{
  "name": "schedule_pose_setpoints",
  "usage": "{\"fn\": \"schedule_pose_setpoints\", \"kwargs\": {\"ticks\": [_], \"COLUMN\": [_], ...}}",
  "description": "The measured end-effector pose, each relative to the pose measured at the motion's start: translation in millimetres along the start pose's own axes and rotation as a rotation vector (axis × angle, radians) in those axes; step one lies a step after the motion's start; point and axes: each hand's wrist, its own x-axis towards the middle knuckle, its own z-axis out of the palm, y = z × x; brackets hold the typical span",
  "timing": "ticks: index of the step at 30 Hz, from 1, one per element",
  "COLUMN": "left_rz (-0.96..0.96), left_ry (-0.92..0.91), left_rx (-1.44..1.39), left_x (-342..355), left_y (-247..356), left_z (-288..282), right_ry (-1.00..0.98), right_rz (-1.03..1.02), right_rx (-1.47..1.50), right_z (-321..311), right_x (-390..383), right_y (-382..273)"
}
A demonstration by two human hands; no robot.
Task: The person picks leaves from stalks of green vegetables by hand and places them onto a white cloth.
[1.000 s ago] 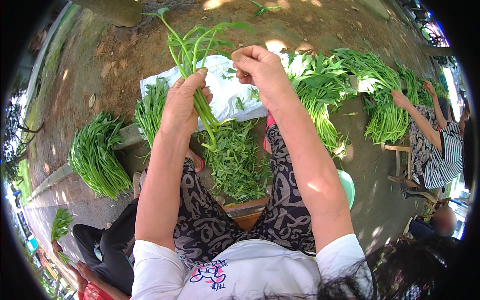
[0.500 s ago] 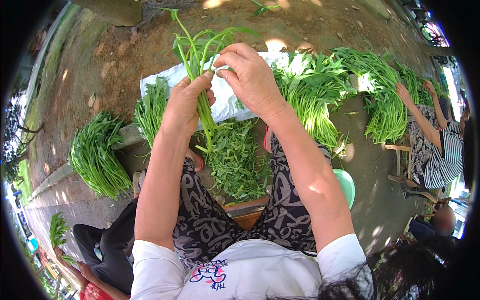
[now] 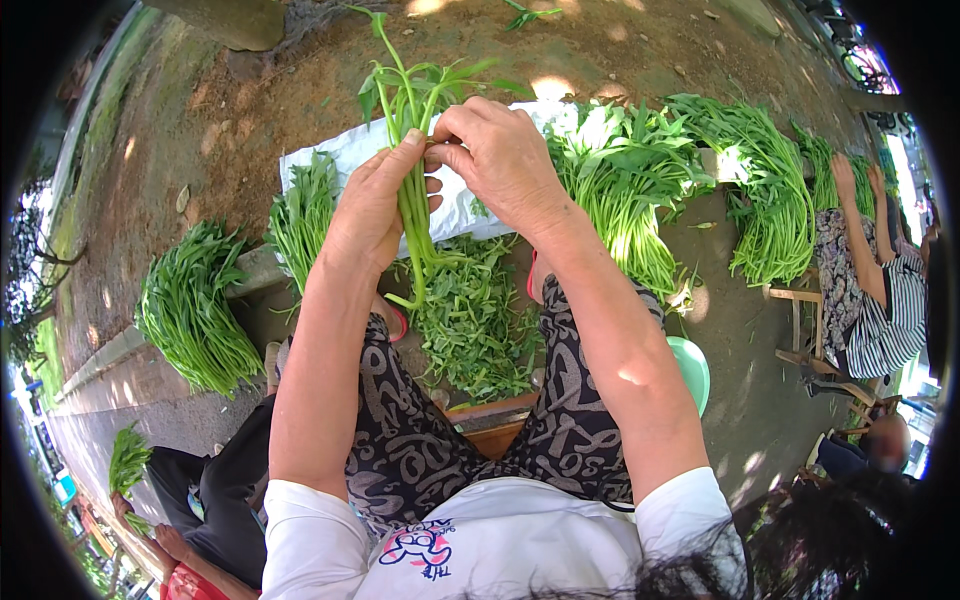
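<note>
My left hand [image 3: 372,205] is closed round a small bunch of water spinach [image 3: 416,225], its leafy tips pointing away from me and its stem ends hanging down over my lap side. Just right of it, my right hand [image 3: 505,160] is closed in a pinch against the bunch, near the left thumb; its fingertips partly hide what they grip. Below the hands, a heap of loose plucked leaves [image 3: 475,335] lies between my feet. A white plastic sheet [image 3: 335,143] is spread beyond, partly covered by the hands.
Large water spinach bundles [image 3: 625,185] stand to the right, with another bundle [image 3: 200,310] and a smaller one [image 3: 303,210] to the left. A pale green basin [image 3: 692,375] sits by my right knee. Other people handle greens at the right and lower left.
My right hand has come down slightly and closer to the left thumb. The bunch has tilted a little to the right. The person at right has shifted their arms.
</note>
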Motion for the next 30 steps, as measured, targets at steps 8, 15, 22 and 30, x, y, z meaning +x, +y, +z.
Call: {"fn": "schedule_pose_setpoints", "kwargs": {"ticks": [8, 15, 22, 30], "left_rz": [0.020, 0.016, -0.002, 0.055], "left_ry": [-0.025, -0.031, -0.051, 0.100], "left_rx": [0.021, 0.065, -0.023, -0.060], "left_x": [5, 7, 7, 3], "left_y": [-8, -11, -11, 5], "left_z": [-6, -6, -4, -10], "right_ry": [-0.024, -0.050, 0.003, -0.328], "right_rz": [0.078, 0.089, 0.209, 0.407], "right_rx": [0.024, -0.072, -0.052, -0.066], "right_z": [2, 1, 9, -2], "right_x": [0, -1, -2, -2], "right_y": [0, -3, -8, 2]}}
